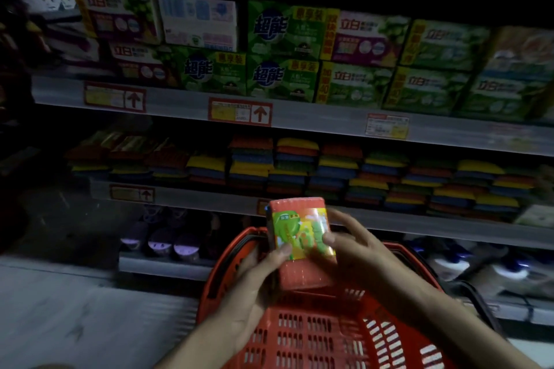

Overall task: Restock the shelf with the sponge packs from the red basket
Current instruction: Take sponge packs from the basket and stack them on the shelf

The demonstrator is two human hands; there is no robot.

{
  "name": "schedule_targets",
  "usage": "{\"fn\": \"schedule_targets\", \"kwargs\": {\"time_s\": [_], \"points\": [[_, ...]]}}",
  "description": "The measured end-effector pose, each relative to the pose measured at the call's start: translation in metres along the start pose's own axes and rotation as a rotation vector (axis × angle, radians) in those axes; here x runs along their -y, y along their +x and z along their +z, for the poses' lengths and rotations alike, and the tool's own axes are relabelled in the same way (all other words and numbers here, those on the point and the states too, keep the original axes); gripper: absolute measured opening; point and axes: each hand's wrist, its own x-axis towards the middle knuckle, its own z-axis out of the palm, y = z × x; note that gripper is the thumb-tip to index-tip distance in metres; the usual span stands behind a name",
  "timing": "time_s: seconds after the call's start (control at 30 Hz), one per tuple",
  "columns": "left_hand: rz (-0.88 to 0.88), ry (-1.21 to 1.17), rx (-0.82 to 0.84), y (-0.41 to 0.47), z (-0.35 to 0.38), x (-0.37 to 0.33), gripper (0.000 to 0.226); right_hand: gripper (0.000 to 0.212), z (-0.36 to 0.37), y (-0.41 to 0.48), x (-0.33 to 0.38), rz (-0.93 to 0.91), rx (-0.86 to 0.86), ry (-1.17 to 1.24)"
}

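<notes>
Grey floor [75, 308] fills the lower left. Above it, at the left end of the bottom shelf, sit dim purple goods [168, 240], too blurred to name. The top shelf [180, 99] carries green, white and purple boxes [281, 48] two high along its whole front edge, with red-framed price tags [239, 112] clipped to the lip. Under it, the sponge shelf [195, 199] is lined from left to right with stacks [329, 171] of red, yellow, blue and green packs that reach close to the shelf above. At the bottom shelf's right end stand white bottles [479, 263] with blue tops.

The red basket [314, 335] stands in front of the shelves, and its slotted inside shows below the hands. One pack [299, 237], orange with a green and yellow label, is held above the basket's far rim, in front of the sponge shelf's edge. The left hand [254, 278] grips its lower left with the thumb on the label. The right hand [353, 246] clasps its right side, thumb also on the label.
</notes>
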Motion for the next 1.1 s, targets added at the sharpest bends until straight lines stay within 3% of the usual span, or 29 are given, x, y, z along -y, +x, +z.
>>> {"fn": "schedule_targets", "kwargs": {"time_s": [0.07, 0.17, 0.33, 0.5, 0.6, 0.77, 0.83, 0.93, 1.1], "points": [[0.013, -0.005, -0.056, 0.005, 0.001, 0.004, 0.060, 0.083, -0.001, -0.004, -0.013, 0.003, -0.006, 0.013], [0.031, 0.012, -0.101, 0.011, 0.002, 0.011, 0.064, 0.074, 0.000, 0.001, -0.022, -0.003, -0.081, 0.077], [-0.004, 0.028, -0.078, 0.020, 0.003, 0.017, 0.097, 0.065, -0.016, 0.001, -0.013, -0.015, -0.170, 0.224], [0.025, 0.041, -0.125, 0.034, -0.009, 0.002, 0.081, 0.060, -0.037, 0.001, -0.008, -0.088, -0.226, 0.162], [-0.017, 0.125, -0.038, 0.035, -0.007, 0.000, 0.088, 0.054, -0.036, 0.001, -0.006, -0.130, -0.258, 0.099], [-0.019, 0.216, 0.062, 0.031, 0.004, 0.012, 0.064, 0.032, -0.022, 0.002, -0.011, -0.286, -0.367, -0.067], [-0.005, 0.220, 0.061, 0.029, 0.006, 0.014, 0.050, 0.036, -0.015, 0.003, -0.015, -0.365, -0.341, -0.186], [-0.003, 0.200, 0.059, 0.024, 0.008, 0.015, 0.048, 0.044, -0.009, 0.007, -0.020, -0.382, -0.272, -0.310], [-0.015, 0.146, 0.016, 0.022, 0.009, 0.012, 0.039, 0.040, -0.006, 0.012, -0.015, -0.375, -0.252, -0.210]]}}
